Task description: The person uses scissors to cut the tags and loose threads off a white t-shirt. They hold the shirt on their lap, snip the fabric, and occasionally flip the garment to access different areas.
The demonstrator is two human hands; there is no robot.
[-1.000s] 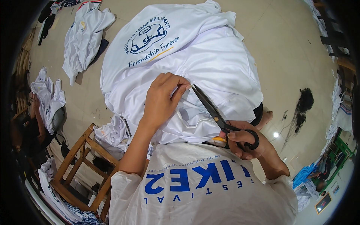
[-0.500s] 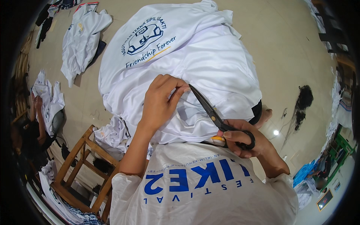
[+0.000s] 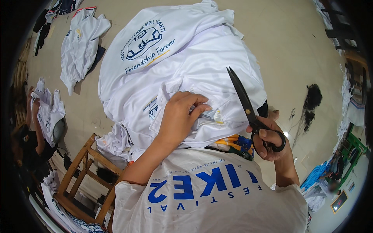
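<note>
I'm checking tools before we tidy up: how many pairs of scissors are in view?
1: the black scissors in the right hand. Others may be hidden under the white cloth.

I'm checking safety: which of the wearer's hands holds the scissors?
The right hand: it grips the black scissors; the left hand, on the white cloth, has none.

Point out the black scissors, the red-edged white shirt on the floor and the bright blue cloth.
Black scissors (image 3: 248,111): head view, on the pivot screw.
Red-edged white shirt (image 3: 80,49): head view, mid-body.
Bright blue cloth (image 3: 315,176): head view, middle of its folds.
</note>
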